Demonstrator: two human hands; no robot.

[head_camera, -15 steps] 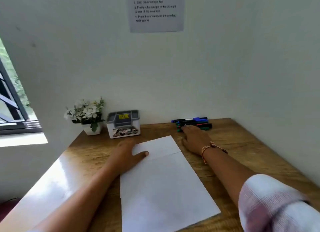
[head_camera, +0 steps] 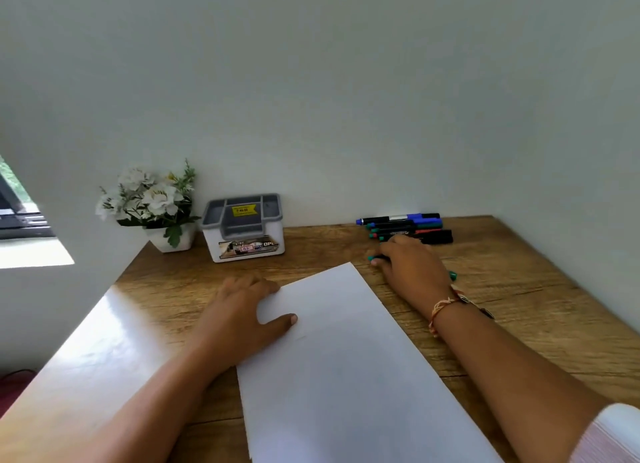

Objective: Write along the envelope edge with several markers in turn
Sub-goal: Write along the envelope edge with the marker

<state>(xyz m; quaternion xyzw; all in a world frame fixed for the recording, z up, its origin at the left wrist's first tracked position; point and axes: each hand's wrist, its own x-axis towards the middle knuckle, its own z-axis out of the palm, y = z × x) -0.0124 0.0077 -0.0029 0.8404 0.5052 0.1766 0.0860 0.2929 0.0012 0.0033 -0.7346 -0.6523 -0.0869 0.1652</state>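
- A large white paper envelope [head_camera: 346, 376] is laid flat in the middle of a brown wooden table [head_camera: 519, 307]. It is slanted, with its far corner pointed to 12 o'clock and its near end cut off by the bottom of the view toward 5 o'clock.
- The left hand [head_camera: 239, 313] is laid at the envelope's 10 o'clock edge with the fingers loosely extended. Its thumb is pressed flat on the paper. Whether the fingertips lie on or under the edge cannot be told.
- The right hand [head_camera: 412, 268] is set palm down on the table at 1 o'clock of the envelope, just beside the far corner. Its fingers are curled round a dark marker with a green tip [head_camera: 452, 275], whose two green ends are seen at 9 and 3 o'clock of the hand.
- A woven orange and white bracelet [head_camera: 445, 305] is worn on the right wrist, and a pale sleeve [head_camera: 609, 435] is seen at 5 o'clock.
- Several dark-barrelled markers [head_camera: 405, 225] with blue, green and red parts are lined up side by side at the table's 1 o'clock, against the pale wall [head_camera: 346, 116] and just beyond the right knuckles.
- A white plastic organiser box [head_camera: 242, 241] with a grey compartment top and a yellow sticker is placed at 11 o'clock.
- White flowers [head_camera: 152, 196] in a small white pot [head_camera: 173, 237] are stood just beside the box, at 10 o'clock.
- A window [head_camera: 20, 217] is glimpsed at 9 o'clock.
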